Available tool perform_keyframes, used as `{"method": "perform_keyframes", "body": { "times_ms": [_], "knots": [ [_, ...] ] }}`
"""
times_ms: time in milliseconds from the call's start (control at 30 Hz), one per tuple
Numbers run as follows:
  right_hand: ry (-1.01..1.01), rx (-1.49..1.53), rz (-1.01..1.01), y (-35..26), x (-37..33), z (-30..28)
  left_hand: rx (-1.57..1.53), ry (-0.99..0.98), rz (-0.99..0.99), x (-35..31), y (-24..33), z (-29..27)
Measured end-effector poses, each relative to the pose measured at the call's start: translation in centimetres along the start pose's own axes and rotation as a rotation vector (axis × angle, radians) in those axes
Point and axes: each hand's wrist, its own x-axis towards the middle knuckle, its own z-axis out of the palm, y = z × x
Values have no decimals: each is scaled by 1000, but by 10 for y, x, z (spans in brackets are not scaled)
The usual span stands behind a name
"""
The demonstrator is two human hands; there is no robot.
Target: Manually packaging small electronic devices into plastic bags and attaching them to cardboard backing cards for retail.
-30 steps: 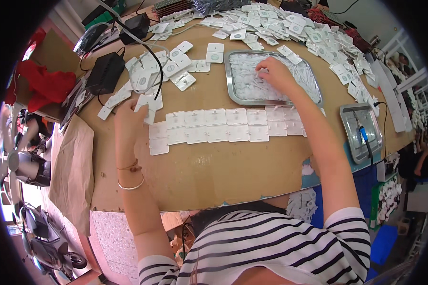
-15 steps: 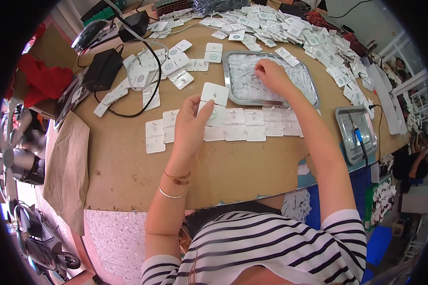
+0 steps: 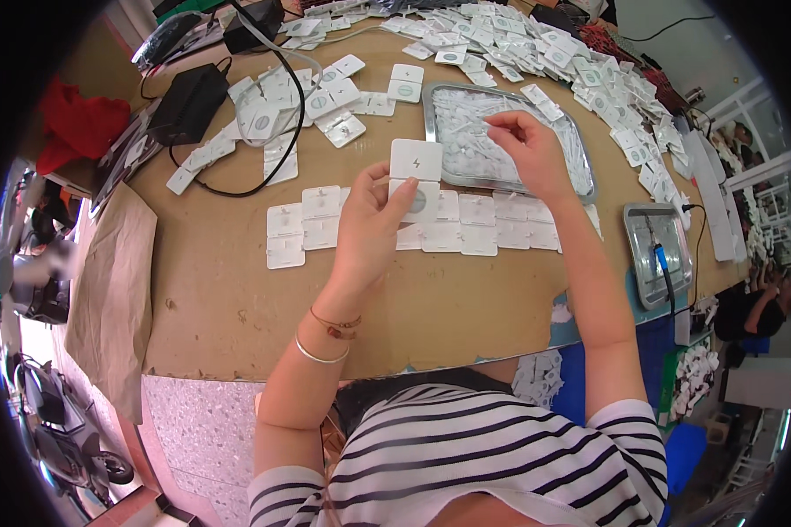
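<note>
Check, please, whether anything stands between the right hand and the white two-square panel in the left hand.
Nothing visible stands between the right hand and the white panel; the metal tray appears to lie lower, on the table.

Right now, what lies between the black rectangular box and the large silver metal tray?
The head view shows scattered white plastic cards and looped black and grey cables.

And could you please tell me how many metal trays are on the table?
2: the larger metal tray beneath the right hand, and the smaller metal tray farther right.
</note>
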Motion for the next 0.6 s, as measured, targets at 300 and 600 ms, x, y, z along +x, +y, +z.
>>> {"method": "perform_keyframes", "body": {
  "times_ms": [300,600],
  "knots": [
    [36,142,-144,-57,-69,39,-9,-170,8,-3,-12,6],
    [-101,281,295,-54,-66,33,8,-111,50,-5,-12,9]
  ]
}}
